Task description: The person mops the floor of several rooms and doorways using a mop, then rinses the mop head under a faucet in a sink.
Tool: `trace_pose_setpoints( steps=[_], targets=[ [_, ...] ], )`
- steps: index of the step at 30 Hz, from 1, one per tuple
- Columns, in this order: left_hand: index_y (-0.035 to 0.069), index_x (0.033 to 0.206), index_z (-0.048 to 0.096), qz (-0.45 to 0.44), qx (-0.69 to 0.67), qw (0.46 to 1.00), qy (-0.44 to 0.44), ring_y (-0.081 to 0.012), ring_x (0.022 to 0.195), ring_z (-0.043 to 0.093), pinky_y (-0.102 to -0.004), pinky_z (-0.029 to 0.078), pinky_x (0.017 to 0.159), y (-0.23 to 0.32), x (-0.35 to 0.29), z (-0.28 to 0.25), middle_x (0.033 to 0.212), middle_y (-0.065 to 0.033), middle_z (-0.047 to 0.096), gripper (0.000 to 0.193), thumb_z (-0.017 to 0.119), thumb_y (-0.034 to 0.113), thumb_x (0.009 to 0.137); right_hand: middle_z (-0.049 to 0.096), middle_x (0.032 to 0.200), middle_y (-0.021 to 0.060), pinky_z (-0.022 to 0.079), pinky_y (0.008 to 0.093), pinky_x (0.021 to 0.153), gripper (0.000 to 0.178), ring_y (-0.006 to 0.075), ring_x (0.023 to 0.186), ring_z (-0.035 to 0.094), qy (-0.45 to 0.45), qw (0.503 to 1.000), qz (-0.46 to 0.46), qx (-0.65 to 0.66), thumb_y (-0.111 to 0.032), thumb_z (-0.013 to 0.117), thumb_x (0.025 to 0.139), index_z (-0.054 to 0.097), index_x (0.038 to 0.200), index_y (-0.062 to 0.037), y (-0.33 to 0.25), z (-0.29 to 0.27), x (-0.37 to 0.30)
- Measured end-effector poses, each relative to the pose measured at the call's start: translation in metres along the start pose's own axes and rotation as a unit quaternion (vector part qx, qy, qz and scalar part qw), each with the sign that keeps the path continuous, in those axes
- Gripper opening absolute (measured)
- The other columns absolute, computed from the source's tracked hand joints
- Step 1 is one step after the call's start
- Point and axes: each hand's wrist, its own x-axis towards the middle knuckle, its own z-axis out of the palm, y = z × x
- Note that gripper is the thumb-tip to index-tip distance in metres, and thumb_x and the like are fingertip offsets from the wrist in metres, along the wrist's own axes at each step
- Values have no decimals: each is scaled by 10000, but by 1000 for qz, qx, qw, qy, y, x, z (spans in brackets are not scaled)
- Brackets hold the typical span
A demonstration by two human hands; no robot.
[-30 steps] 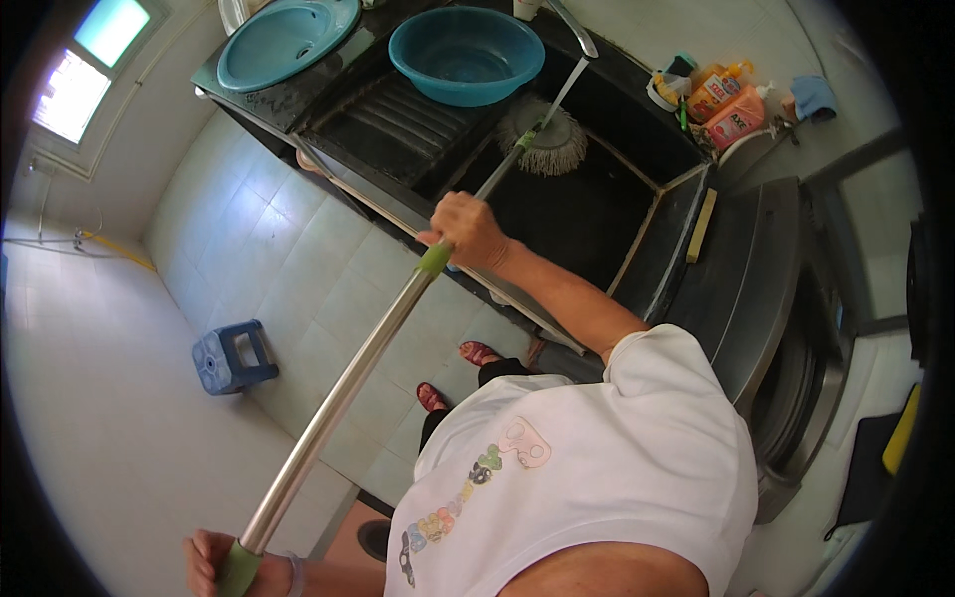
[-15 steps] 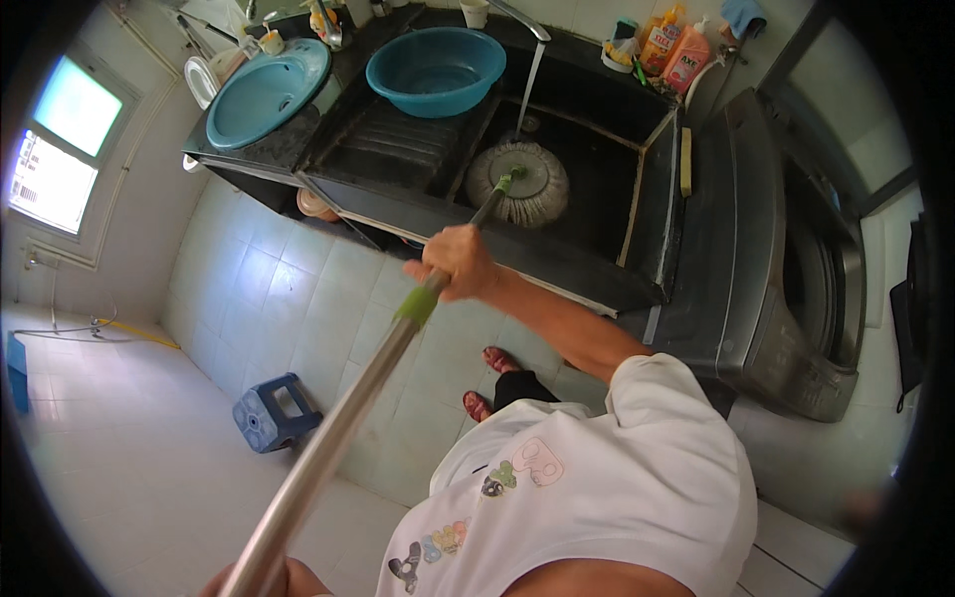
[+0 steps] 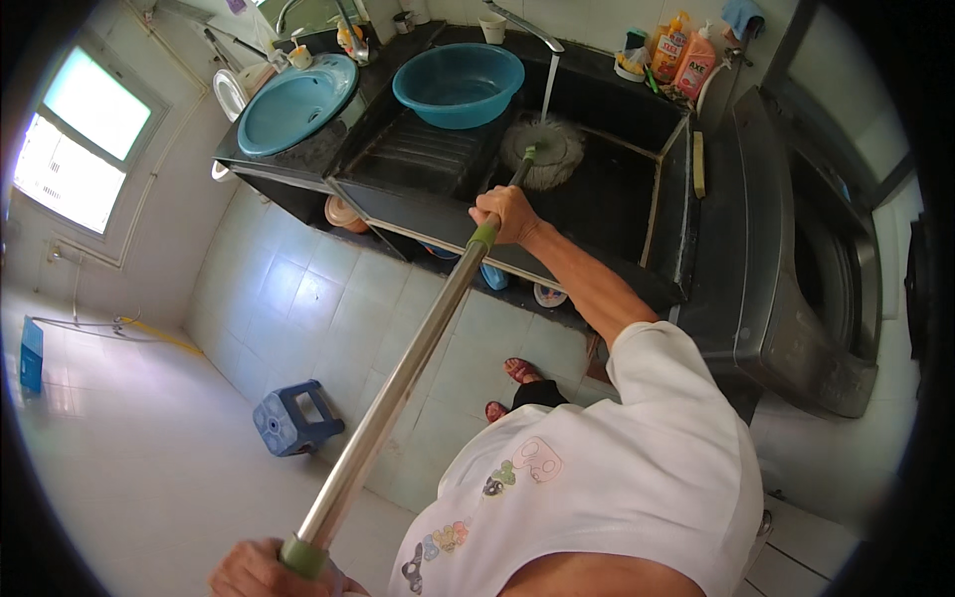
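Note:
A mop with a long metal pole (image 3: 398,383) slants from the lower left up to the dark sink (image 3: 617,214). My right hand (image 3: 509,213) is closed round the pole just above its green collar, at the sink's front edge. Low on the left, my left hand (image 3: 261,570) grips the pole's near end beside a green ring; its fingers are partly hidden. The grey, round mop head (image 3: 559,167) is in the sink basin. Water from the tap (image 3: 527,28) runs in a thin stream onto its far edge.
A blue plastic basin (image 3: 458,90) stands on the ridged drainboard, left of the mop head. Soap bottles (image 3: 693,62) line the back right corner. A grey washing machine (image 3: 796,259) flanks the sink. On the tiled floor is a blue stool (image 3: 296,418).
The mop head has moved toward the back of the sink, under the water stream that earlier fell behind it. My left hand and the pole's green end ring have come into view.

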Motion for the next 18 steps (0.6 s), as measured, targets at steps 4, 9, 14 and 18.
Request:
trace_pose_setpoints(
  steps=[4, 9, 14, 18],
  targets=[
    [72, 691, 564, -94, -176, 942, 270, -171, 579, 538, -286, 426, 528, -70, -30, 33, 646, -50, 572, 252, 636, 313, 711, 500, 498, 57, 410, 331, 468, 110, 253, 474, 513, 18, 995, -38, 86, -154, 585, 513, 479, 509, -128, -88, 0, -1],
    [150, 583, 478, 507, -624, 307, 510, -105, 481, 465, -259, 334, 428, 6, 83, 82, 555, 10, 520, 254, 630, 294, 726, 524, 533, 57, 408, 328, 466, 129, 252, 494, 524, -32, 996, -44, 66, -154, 601, 502, 474, 516, -136, -35, 6, -3],
    [157, 550, 507, 698, -689, -119, 157, -98, 454, 476, -254, 352, 389, 20, 73, 45, 545, 12, 527, 286, 616, 338, 743, 528, 552, 55, 404, 347, 461, 152, 246, 492, 526, -33, 991, -50, 116, -138, 619, 496, 468, 512, -133, -79, 0, -6],
    [170, 534, 429, 685, -672, 73, 270, -100, 457, 446, -244, 308, 388, 62, 94, 42, 546, 19, 488, 287, 616, 270, 727, 519, 534, 47, 403, 345, 458, 165, 233, 485, 526, -63, 994, -85, 34, -177, 607, 500, 454, 502, -114, -73, 3, -13]
  ],
)
